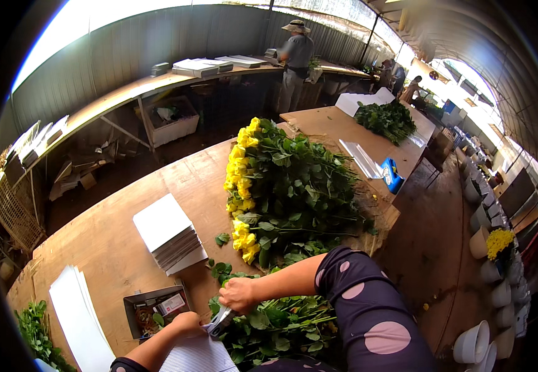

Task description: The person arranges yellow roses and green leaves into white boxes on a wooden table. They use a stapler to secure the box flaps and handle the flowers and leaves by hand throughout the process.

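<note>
From my feed, at the lower centre of the frame, the right hand (238, 295) is closed around a silver-grey tool (222, 321); most of its handle is covered by the fingers, and it may be a stapler. The left hand (187, 325) is at the top edge of a white corrugated sheet (199, 358), which the bottom of the frame cuts off; its fingertips are hidden from me, so I cannot tell whether they grip. Leafy stems (281, 332) lie just right of the tool, partly covered by the right forearm. Left of the hands, a dark tray (134, 317) holds small items I can't sort out. Yellow roses (238, 180) lie across the table (111, 248) at centre.
</note>
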The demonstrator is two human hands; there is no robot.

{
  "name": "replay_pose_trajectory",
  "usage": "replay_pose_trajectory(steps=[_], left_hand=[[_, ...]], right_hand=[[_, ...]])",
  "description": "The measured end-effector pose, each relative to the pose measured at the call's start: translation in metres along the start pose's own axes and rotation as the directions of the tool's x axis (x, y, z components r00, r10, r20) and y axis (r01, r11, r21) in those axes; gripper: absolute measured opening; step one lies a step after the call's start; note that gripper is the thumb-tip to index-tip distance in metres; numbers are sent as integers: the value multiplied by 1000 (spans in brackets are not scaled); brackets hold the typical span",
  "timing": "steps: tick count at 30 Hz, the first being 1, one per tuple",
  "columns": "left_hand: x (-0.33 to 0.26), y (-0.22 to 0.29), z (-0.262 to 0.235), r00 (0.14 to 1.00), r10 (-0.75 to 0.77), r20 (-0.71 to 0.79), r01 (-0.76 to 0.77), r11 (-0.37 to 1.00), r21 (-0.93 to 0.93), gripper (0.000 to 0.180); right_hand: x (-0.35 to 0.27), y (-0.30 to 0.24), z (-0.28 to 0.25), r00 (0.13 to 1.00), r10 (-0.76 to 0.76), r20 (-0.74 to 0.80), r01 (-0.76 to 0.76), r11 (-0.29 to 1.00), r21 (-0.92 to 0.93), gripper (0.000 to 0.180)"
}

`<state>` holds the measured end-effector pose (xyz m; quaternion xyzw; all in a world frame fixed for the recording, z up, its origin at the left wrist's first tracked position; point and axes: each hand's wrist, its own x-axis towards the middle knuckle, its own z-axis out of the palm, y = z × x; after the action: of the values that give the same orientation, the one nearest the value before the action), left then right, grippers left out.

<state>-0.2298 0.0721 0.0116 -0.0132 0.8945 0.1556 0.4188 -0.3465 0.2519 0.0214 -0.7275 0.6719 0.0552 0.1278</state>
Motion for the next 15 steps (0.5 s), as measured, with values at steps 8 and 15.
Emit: replay_pose_trajectory(steps=[8, 15], left_hand=[[6, -13, 1, 999, 24, -34, -25, 998, -51, 31], [-6, -5, -7, 997, 52, -59, -55, 997, -62, 29]], right_hand=[[-3, 0, -10, 1000, -18, -8, 18, 999, 42, 33], [-56, 4, -41, 956, 256, 144, -244, 965, -95, 37]])
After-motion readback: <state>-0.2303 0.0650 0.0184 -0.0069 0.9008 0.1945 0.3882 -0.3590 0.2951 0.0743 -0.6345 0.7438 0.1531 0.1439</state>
